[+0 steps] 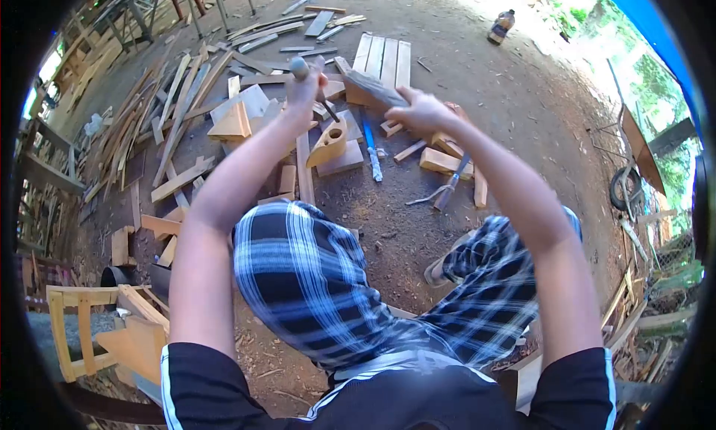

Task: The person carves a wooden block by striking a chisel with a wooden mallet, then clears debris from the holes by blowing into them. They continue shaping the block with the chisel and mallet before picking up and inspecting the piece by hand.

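Observation:
My left hand is closed round a chisel, its pale round handle end showing above the fist. The blade points down at a yellowish carved wooden piece with holes in its top, which rests on a flat wooden block. To the right, my right hand grips a greyish wooden mallet, held raised and slanting toward the left hand. The mallet appears apart from the chisel.
A blue-handled tool lies right of the block. Wood offcuts and another tool lie further right. Long strips are piled at left. A bottle stands at the back right; wooden frames are at lower left.

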The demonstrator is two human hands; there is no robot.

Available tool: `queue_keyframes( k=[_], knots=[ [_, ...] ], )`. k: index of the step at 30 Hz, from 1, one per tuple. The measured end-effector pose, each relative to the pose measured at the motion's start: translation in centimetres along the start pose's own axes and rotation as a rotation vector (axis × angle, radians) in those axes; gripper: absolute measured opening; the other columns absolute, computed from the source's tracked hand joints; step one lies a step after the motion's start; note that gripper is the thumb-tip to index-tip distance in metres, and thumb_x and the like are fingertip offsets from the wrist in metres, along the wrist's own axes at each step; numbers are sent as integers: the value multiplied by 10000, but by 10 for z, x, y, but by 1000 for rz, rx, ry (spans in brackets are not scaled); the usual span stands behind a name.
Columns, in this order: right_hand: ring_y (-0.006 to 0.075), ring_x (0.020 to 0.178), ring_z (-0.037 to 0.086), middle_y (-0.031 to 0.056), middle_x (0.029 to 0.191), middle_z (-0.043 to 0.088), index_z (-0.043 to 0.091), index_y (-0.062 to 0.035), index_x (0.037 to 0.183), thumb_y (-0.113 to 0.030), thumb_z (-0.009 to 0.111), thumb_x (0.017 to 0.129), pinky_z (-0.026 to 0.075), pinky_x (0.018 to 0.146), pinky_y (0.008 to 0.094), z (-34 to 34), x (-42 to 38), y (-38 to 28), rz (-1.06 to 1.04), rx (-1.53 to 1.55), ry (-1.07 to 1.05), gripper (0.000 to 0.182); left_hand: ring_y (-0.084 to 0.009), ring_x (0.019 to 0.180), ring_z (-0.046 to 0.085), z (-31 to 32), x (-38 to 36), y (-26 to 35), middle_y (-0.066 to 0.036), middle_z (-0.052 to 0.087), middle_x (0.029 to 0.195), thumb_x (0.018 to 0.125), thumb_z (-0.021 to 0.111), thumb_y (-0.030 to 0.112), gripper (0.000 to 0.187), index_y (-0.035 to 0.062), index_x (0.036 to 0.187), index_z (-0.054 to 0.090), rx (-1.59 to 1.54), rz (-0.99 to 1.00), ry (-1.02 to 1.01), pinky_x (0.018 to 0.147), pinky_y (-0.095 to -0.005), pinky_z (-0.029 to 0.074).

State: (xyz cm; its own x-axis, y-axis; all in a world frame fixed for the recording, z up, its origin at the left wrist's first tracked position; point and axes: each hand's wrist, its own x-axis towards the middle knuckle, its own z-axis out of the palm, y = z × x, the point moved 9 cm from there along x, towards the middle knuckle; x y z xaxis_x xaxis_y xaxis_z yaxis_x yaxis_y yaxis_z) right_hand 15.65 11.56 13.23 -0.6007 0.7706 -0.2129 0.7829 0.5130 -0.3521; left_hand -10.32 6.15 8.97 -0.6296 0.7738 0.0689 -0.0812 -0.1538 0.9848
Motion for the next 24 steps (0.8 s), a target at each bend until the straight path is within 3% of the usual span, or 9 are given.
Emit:
queue_keyframes(
  k=[2, 4, 8, 10, 16, 20, 22, 23, 24],
  knots=[
    [335, 1084, 657, 190, 1245, 641, 451, -197, 1431, -593, 617, 790, 527, 933, 415, -47, -17, -27, -36, -212, -20, 771, -92, 522, 517, 0, 8, 48, -4, 574, 564, 880, 728, 400, 436, 94, 598, 598, -89, 110, -23, 516, -263, 371],
    [318, 1085, 658, 178, 1242, 646, 445, -201, 1437, -591, 612, 782, 531, 927, 410, -82, -28, -42, -58, -391, 10, 781, -143, 598, 582, -5, 11, 91, -32, 576, 624, 930, 665, 291, 298, 100, 725, 564, 20, 151, -62, 612, -298, 469],
    [306, 1062, 668, 155, 1205, 670, 439, -209, 1442, -542, 619, 772, 542, 900, 420, -111, -23, -49, -151, -551, 119, 770, -128, 538, 548, -13, 2, 150, -16, 568, 612, 901, 705, 349, 341, 114, 703, 558, 25, 144, -52, 582, -295, 461],
    [310, 1058, 671, 151, 1194, 675, 445, -212, 1434, -530, 615, 776, 547, 890, 415, -107, -11, -47, -183, -577, 95, 751, -113, 495, 515, -1, -17, 162, -1, 558, 602, 877, 732, 363, 345, 122, 698, 563, 298, 84, -120, 555, -291, 460],
    [319, 1024, 682, 138, 1149, 693, 539, -203, 1345, -511, 624, 759, 550, 867, 424, -51, 41, -12, -242, -514, -5, 667, -85, 478, 486, 31, -25, 67, 4, 554, 647, 852, 750, 322, 264, 80, 853, 643, 566, -215, -406, 448, -270, 400],
    [336, 1030, 676, 189, 1123, 687, 555, -187, 1300, -499, 631, 755, 542, 873, 442, 2, 60, 36, -92, -376, -132, 632, -76, 474, 480, 18, -49, -4, -27, 600, 771, 788, 801, 242, 299, 26, 900, 627, 470, -271, -333, 419, -247, 380],
    [342, 1039, 670, 201, 1125, 681, 532, -173, 1313, -492, 624, 765, 537, 879, 446, 37, 66, 70, -29, -276, -236, 641, -92, 552, 535, -6, -40, -70, -34, 617, 807, 751, 829, 203, 340, 20, 957, 630, 567, -359, -382, 516, -275, 452],
    [352, 1038, 668, 209, 1119, 680, 509, -168, 1331, -485, 616, 771, 533, 881, 452, 53, 66, 87, -20, -211, -250, 652, -118, 687, 600, -9, -39, -82, -41, 646, 866, 729, 841, 194, 409, 13, 1031, 634, 623, -203, -418, 667, -305, 506],
    [362, 1036, 665, 216, 1112, 679, 486, -164, 1348, -478, 609, 777, 529, 883, 458, 69, 63, 104, -12, -150, -265, 663, -290, 959, 685, -22, -38, -101, -155, 714, 1009, 703, 816, 180, 466, 22, 1108, 649, 825, -195, -380, 885, -380, 516]
  ],
)
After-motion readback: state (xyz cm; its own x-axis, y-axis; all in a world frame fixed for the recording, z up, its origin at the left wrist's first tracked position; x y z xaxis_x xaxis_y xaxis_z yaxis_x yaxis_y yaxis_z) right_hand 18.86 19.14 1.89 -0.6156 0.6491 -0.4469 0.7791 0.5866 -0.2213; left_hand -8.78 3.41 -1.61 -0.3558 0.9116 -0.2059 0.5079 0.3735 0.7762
